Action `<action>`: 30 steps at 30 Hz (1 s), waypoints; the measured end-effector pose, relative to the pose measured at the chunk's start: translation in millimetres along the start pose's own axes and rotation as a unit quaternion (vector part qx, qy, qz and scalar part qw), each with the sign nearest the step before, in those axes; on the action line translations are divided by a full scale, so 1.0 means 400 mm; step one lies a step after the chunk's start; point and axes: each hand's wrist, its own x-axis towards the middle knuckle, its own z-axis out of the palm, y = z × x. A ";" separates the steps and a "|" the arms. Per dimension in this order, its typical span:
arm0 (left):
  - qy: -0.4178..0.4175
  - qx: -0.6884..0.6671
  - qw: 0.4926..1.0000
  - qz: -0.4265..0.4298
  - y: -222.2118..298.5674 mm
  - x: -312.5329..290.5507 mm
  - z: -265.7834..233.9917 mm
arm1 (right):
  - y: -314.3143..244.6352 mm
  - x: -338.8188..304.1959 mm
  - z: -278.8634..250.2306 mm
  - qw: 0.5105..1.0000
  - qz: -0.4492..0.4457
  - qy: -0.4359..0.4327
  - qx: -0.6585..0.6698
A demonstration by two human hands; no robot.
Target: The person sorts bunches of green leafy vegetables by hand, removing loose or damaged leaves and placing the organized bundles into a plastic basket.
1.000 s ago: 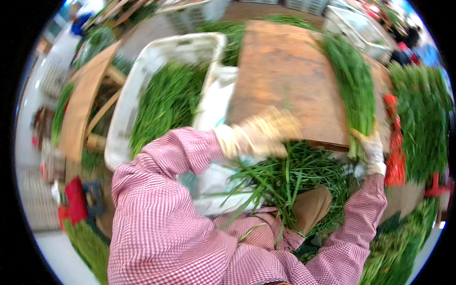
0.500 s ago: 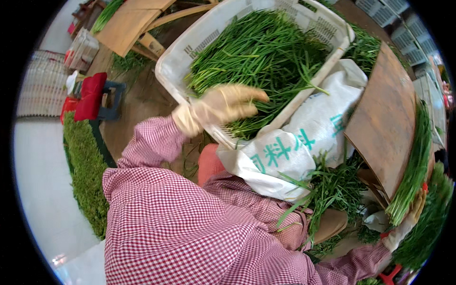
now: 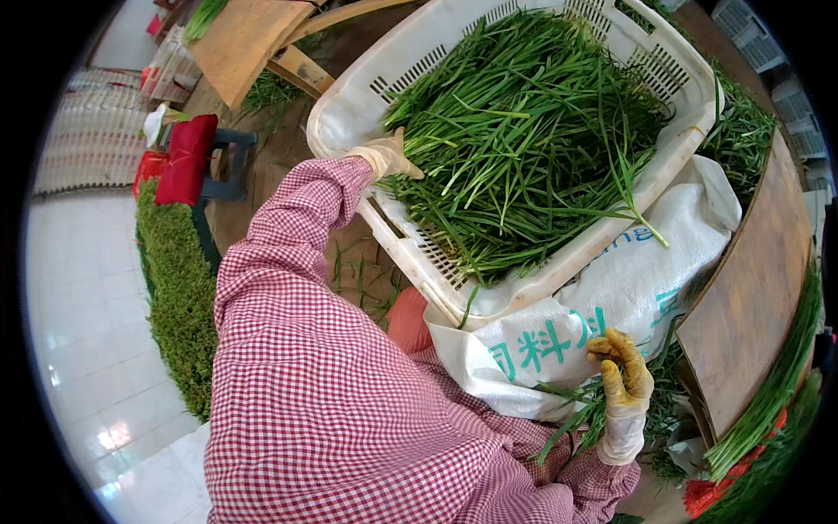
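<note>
A heap of long green garlic chives (image 3: 524, 131) fills much of a white plastic basket (image 3: 345, 113) in front of me. My left hand (image 3: 389, 159), in a pale glove, reaches over the basket's left rim to the stalk ends. Its thumb and forefinger are spread; the other fingers are partly hidden. My right hand (image 3: 624, 384), in a glove stained yellow at the fingers, is loosely curled with thumb and fingers apart, and nothing shows in it. It hovers over a white woven sack (image 3: 559, 349) and loose green leaves (image 3: 594, 410) by my lap.
To the right, a tilted wooden board (image 3: 751, 297) stands beside a bundle of chives (image 3: 768, 393) and red ties (image 3: 707, 493). On the left are a red cushion (image 3: 185, 157) on a stool and a green mat-like strip (image 3: 179, 288). Another wooden board (image 3: 249, 44) is at the back left.
My left hand has moved forward from above the basket's near corner to the chives' left side. My right hand has come from the chive bundle at far right to over the sack.
</note>
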 end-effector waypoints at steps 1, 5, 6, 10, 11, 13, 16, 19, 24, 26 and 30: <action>-0.003 -0.012 1.000 0.008 -0.004 0.008 0.004 | 0.010 0.008 0.008 1.000 -0.001 0.003 0.009; -0.017 -0.062 0.997 0.038 -0.026 0.078 0.025 | 0.000 0.035 0.027 0.997 0.050 0.022 0.057; -0.017 -0.060 0.997 0.040 -0.023 0.090 0.022 | 0.000 0.035 0.026 0.997 0.050 0.024 0.058; -0.057 -0.072 0.995 0.026 -0.036 0.125 0.033 | 0.009 0.036 0.021 0.996 0.045 0.040 0.064; -0.059 -0.107 0.991 0.061 -0.061 0.139 0.045 | 0.012 0.036 0.021 0.997 0.040 0.037 0.058; -0.065 -0.139 0.983 0.097 -0.055 0.136 0.040 | 0.024 0.035 0.018 0.997 0.039 0.041 0.061; -0.095 -0.145 0.981 0.091 -0.043 0.105 0.007 | 0.025 0.039 0.018 0.996 0.051 0.046 0.063; -0.125 -0.148 0.980 0.035 -0.050 0.109 -0.006 | 0.019 0.044 0.020 0.995 0.067 0.044 0.060; -0.195 -0.283 0.939 0.020 -0.007 -0.053 -0.132 | 0.016 0.045 0.019 0.995 0.063 0.040 0.060; -0.144 -0.253 0.957 0.010 -0.053 -0.010 -0.145 | 0.009 0.047 0.023 0.996 0.059 0.033 0.063; -0.142 -0.255 0.955 0.047 -0.063 0.012 -0.167 | -0.035 0.056 0.013 0.995 0.078 0.012 0.053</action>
